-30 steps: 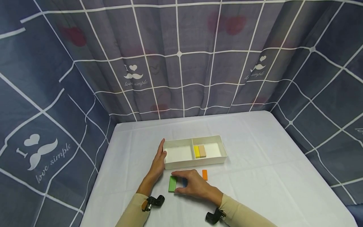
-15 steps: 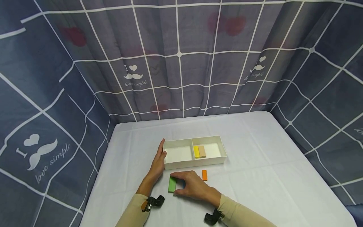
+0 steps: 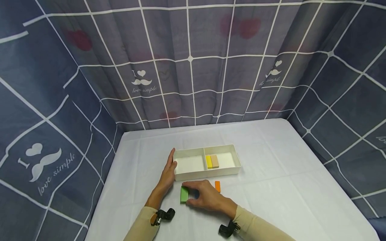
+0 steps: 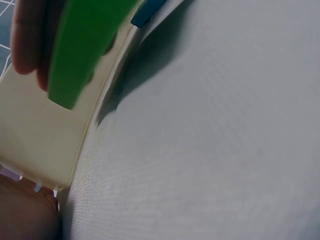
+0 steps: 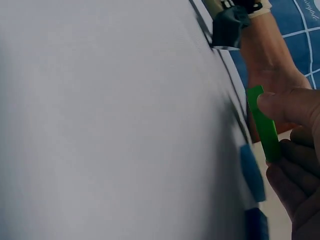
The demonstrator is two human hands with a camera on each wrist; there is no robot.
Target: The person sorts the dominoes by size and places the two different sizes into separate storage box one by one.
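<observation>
My right hand (image 3: 208,197) pinches a green block (image 3: 184,194) by its two ends, between thumb and fingers. In the right wrist view the block (image 5: 263,122) is held off the white cloth, and its shadow falls below it in the left wrist view. My left hand (image 3: 167,172) lies along the left end of a white two-compartment box (image 3: 208,173), fingers straight against the wall. Under my right hand a blue block (image 3: 196,194) is partly hidden. Two blue blocks (image 5: 252,172) show in the right wrist view.
A yellow block (image 3: 209,161) and a tan block (image 3: 214,161) stand side by side in the box's right compartment. An orange block (image 3: 217,186) lies in front of the box, right of my right hand. Gridded dark curtains (image 3: 208,80) surround the table (image 3: 271,187).
The green block has come up a little and shifted slightly right in my right hand's grip, showing more of its side. My left hand and the box stay in place.
</observation>
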